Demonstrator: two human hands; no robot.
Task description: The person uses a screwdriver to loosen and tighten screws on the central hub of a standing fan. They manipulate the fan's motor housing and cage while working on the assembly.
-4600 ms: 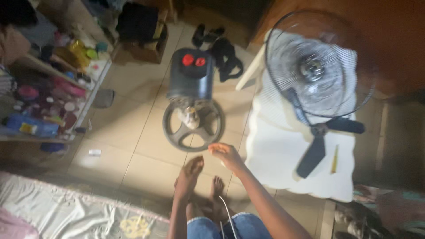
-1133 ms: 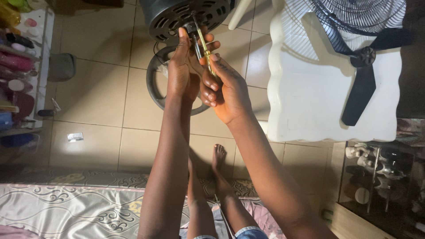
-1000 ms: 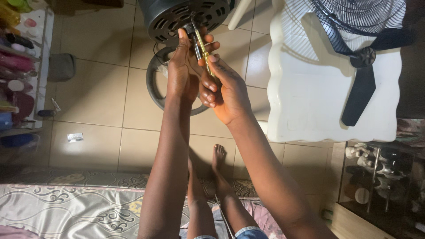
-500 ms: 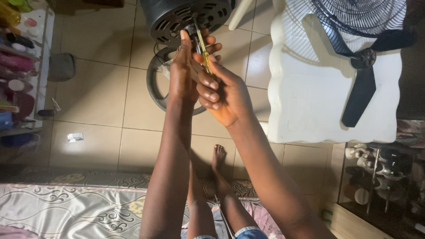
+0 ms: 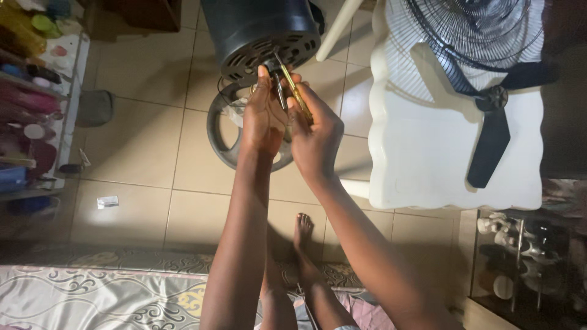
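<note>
The right hand point(image 5: 315, 131) is gripping a yellow screwdriver point(image 5: 295, 91), tip angling toward eleven o'clock into the black motor housing point(image 5: 260, 30); the left hand point(image 5: 263, 116) fingers are closing around its shaft, steadying it.

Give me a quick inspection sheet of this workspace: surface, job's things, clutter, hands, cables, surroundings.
Surface: beige tiled floor, one small white scrap of paper lying on it.
Job's things: black vented fan motor housing over a round black fan base; yellow-handled screwdriver pointed at the housing.
Clutter: black fan blade and wire fan guard on a white plastic table.
Hands: left hand at the housing's rim; right hand grips the screwdriver.
Cables: nothing seen clearly.
Surroundings: shelf of coloured bottles at left, patterned mat below, the person's bare foot.
</note>
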